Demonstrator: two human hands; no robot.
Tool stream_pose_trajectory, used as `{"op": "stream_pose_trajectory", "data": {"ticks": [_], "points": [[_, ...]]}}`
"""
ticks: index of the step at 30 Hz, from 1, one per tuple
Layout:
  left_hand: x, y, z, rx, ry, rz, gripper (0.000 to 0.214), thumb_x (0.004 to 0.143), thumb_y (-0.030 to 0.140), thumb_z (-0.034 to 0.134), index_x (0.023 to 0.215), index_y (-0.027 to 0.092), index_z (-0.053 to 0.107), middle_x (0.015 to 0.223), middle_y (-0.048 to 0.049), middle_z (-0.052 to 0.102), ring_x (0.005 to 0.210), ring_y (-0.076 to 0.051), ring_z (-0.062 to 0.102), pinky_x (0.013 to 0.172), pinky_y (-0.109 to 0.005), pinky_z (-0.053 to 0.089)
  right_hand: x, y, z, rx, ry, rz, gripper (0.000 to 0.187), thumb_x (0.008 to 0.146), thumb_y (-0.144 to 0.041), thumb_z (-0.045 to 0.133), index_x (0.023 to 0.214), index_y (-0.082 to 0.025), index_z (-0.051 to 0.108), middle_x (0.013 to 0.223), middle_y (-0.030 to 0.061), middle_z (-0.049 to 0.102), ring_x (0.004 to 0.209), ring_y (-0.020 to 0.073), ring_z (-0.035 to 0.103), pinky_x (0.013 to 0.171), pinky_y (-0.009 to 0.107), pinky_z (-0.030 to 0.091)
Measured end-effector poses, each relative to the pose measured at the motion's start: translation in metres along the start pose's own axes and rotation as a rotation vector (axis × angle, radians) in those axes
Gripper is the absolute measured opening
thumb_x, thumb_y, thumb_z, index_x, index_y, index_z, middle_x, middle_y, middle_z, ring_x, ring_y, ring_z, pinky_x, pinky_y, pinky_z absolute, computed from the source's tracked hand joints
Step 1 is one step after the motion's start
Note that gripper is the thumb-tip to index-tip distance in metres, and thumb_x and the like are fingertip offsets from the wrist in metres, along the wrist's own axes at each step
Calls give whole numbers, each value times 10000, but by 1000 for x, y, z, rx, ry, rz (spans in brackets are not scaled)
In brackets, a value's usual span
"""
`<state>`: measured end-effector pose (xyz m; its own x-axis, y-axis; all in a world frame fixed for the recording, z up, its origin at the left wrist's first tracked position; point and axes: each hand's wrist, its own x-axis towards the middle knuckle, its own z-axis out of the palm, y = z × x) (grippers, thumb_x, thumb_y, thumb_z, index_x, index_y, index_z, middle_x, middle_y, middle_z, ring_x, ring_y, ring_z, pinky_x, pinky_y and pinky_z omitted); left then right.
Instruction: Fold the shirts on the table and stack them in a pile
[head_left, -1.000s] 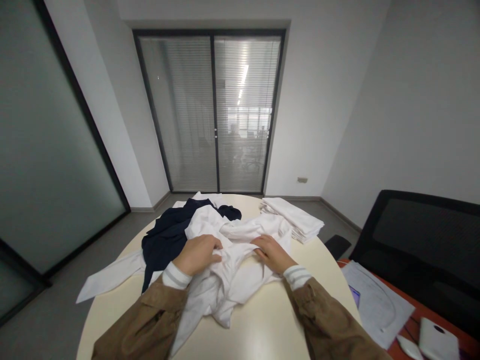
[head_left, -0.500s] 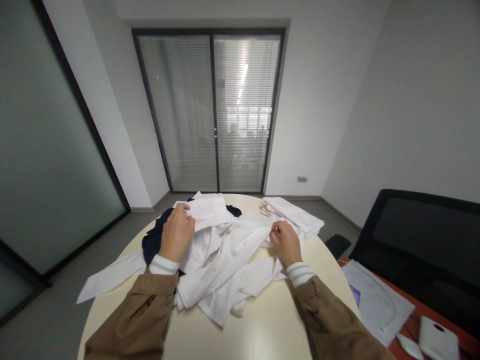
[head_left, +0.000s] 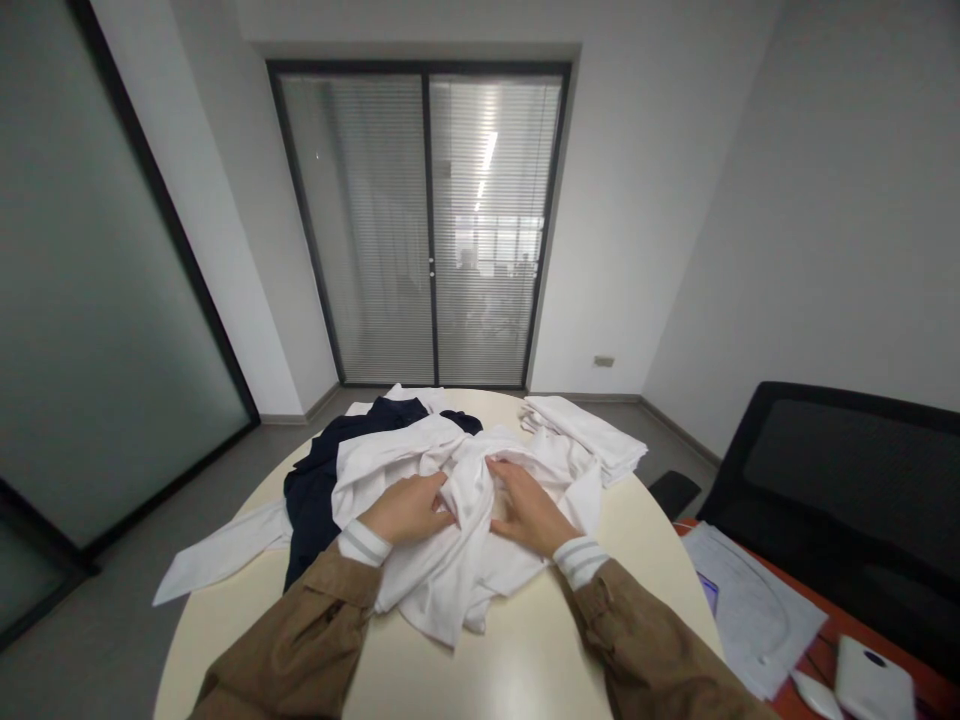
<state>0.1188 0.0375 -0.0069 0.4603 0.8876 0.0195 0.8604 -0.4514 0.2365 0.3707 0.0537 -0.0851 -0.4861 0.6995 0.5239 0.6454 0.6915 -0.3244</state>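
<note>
A crumpled white shirt [head_left: 465, 540] lies bunched in the middle of the round table [head_left: 517, 660]. My left hand [head_left: 412, 508] pinches its cloth, the fingertips partly buried in the folds. From the other side my right hand [head_left: 525, 505] grips the same shirt, thumb and fingers on a gathered fold. The two hands are a short way apart, with a ridge of fabric between them. Dark navy clothing [head_left: 311, 500] sits under and left of the shirt. A white sleeve-like strip [head_left: 221, 552] hangs over the table's left edge.
Folded white cloth [head_left: 589, 435] is stacked at the table's far right. A black mesh chair [head_left: 840, 500] stands on the right, near an orange-red surface with a grey sheet [head_left: 750, 600], a white mouse [head_left: 817, 692] and a white device [head_left: 874, 675]. Glass doors [head_left: 427, 230] are ahead.
Both hands have come inward and nearer each other, drawing the white shirt's cloth toward the middle. The white fabric at far left has been pulled in, uncovering more navy clothing.
</note>
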Motion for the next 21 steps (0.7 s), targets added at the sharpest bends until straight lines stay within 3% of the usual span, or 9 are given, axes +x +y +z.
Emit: {"op": "stream_pose_trajectory", "data": {"ticks": [5, 8, 10, 13, 16, 19, 21], "points": [[2, 5, 2, -29, 6, 21, 216, 918, 367, 481, 950, 214, 630, 968, -82, 731, 914, -262, 689, 731, -316, 449, 2, 3, 8, -61, 18, 4, 436, 873, -152, 578, 1305, -196, 530, 1107, 93, 683, 1085, 240, 627, 1114, 543, 338], [6, -2, 3, -57, 18, -14, 245, 959, 348, 417, 1008, 207, 611, 1031, -104, 724, 953, -261, 686, 756, -324, 453, 1, 9, 8, -45, 109, -14, 289, 896, -109, 477, 1126, -206, 623, 965, 64, 711, 940, 214, 661, 1048, 495, 414], [9, -10, 2, -51, 56, -106, 245, 970, 337, 400, 1025, 192, 589, 1040, -129, 719, 969, -272, 684, 768, -336, 455, 1, 11, 5, -7, 201, 20, 300, 896, -125, 440, 1102, -215, 639, 1024, 76, 711, 979, 225, 654, 976, 441, 468], [11, -22, -4, -14, 155, -320, 246, 982, 327, 379, 1056, 179, 561, 989, -143, 721, 960, -293, 689, 763, -353, 456, -1, 13, -5, 116, 397, 186, 300, 906, -197, 427, 1121, -211, 637, 1117, 86, 693, 1046, 234, 633, 920, 382, 490], [11, -33, -12, 9, 252, -463, 279, 997, 339, 337, 1092, 183, 547, 963, -142, 719, 941, -306, 694, 748, -359, 459, -2, 15, -18, 271, 604, 432, 323, 978, -369, 385, 1124, -188, 610, 834, 52, 675, 754, 192, 628, 710, 305, 500], [10, -37, -14, -34, 237, -436, 275, 994, 317, 339, 1095, 181, 555, 956, -142, 720, 951, -303, 692, 777, -366, 470, -5, 19, -29, 413, 733, 571, 465, 994, -550, 325, 1148, -178, 557, 543, -51, 475, 490, 145, 480, 527, 247, 418], [9, -33, -14, -115, 181, -311, 244, 976, 297, 391, 1106, 187, 565, 1010, -123, 723, 1001, -272, 683, 833, -343, 474, -7, 22, -32, 481, 697, 581, 521, 976, -619, 321, 1149, -182, 543, 523, -62, 449, 479, 143, 474, 515, 241, 411]]}}
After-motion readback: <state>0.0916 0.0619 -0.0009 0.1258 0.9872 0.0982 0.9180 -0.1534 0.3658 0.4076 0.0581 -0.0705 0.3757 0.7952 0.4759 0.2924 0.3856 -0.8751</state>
